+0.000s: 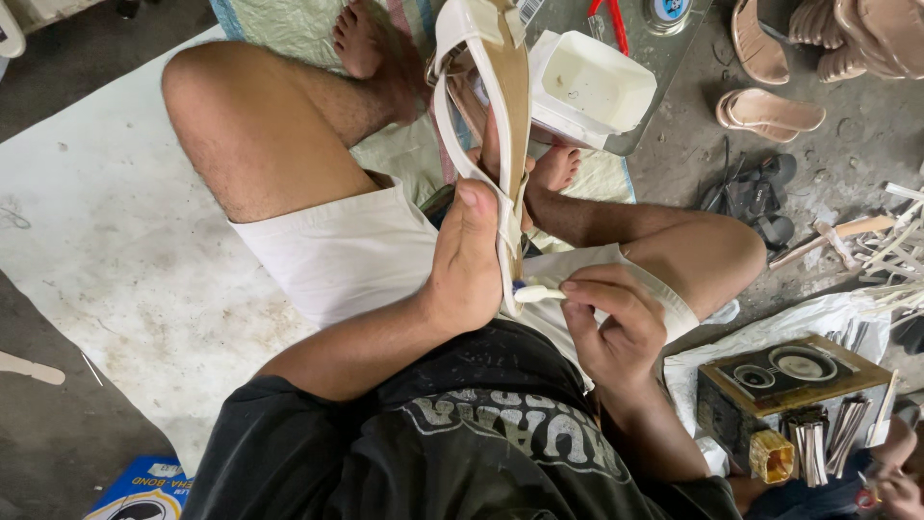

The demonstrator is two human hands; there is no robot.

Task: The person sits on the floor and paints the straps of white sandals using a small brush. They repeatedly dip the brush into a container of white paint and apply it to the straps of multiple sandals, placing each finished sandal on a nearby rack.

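Our left hand [467,265] grips the white sandal [486,116] upright; our right hand [611,323] pinches a small white brush [539,293] at its edge, seemingly gluing; steady strokes come next

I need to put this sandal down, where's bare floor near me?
The pale sheet beside the raised knee is bare. Ahead, the white tray and red-handled tool fill the space; toward the speaker box lie loose sandals and sticks.
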